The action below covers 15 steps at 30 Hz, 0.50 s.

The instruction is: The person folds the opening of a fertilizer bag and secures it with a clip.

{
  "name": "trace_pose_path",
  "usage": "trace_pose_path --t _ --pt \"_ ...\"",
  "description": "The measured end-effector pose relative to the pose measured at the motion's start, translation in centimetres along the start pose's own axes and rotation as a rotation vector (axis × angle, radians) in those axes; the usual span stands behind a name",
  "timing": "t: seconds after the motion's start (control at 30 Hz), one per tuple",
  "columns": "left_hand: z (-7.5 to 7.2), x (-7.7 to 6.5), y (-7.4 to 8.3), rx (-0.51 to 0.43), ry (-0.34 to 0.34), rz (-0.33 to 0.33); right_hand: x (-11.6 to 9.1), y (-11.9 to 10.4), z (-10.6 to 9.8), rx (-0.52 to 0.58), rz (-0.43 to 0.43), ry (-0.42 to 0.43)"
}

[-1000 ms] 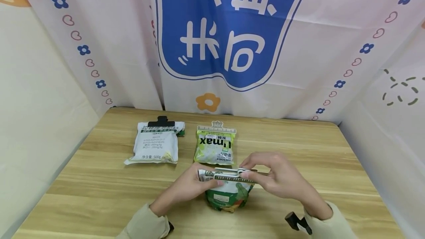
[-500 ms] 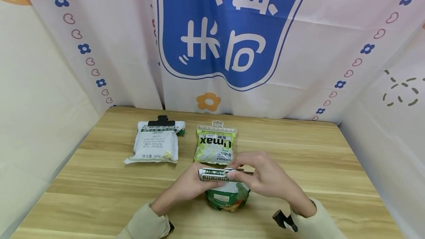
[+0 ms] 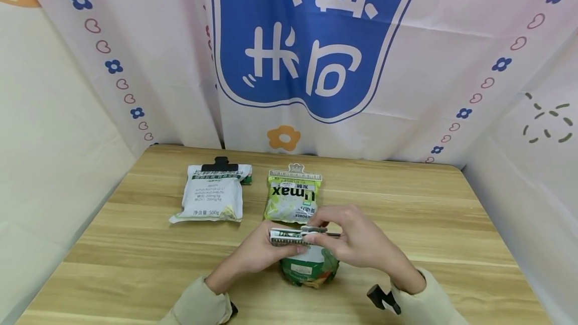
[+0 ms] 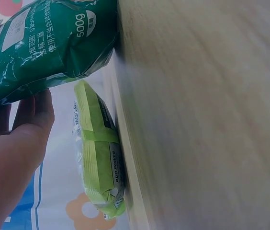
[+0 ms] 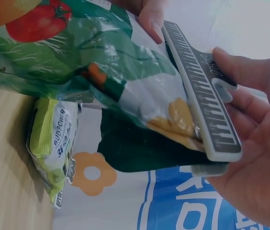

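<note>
Green bag [image 3: 309, 267] upright on table [image 3: 451, 245], folded top held in left hand's [image 3: 262, 252] grip, right hand [image 3: 356, 242] pinching clip [image 3: 295, 235] onto it

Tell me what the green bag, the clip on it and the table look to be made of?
The green bag looks like thin glossy plastic film: it crinkles and catches light. The clip seems hard grey plastic with a matte finish and a printed piano-key pattern. The table shows pale wood grain in plank-like strips; whether it is solid wood or a laminate cannot be told.

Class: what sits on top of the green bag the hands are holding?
A piano-key clip clamps the green bag's folded top, pinched by the right hand; the left hand partly hides the fold.
</note>
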<state>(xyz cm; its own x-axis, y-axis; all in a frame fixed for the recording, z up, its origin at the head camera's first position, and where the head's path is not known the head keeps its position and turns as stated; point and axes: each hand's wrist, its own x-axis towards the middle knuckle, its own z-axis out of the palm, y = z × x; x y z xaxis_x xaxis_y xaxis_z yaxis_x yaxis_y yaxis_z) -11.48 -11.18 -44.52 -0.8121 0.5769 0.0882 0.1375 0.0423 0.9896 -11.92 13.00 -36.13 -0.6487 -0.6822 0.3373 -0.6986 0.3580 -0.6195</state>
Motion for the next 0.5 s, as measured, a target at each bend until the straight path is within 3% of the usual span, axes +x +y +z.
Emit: trace_pose_path --t 0.5 --pt "0.0 0.1 -0.3 0.002 0.02 -0.019 0.04 -0.05 -0.26 -0.002 0.101 -0.055"
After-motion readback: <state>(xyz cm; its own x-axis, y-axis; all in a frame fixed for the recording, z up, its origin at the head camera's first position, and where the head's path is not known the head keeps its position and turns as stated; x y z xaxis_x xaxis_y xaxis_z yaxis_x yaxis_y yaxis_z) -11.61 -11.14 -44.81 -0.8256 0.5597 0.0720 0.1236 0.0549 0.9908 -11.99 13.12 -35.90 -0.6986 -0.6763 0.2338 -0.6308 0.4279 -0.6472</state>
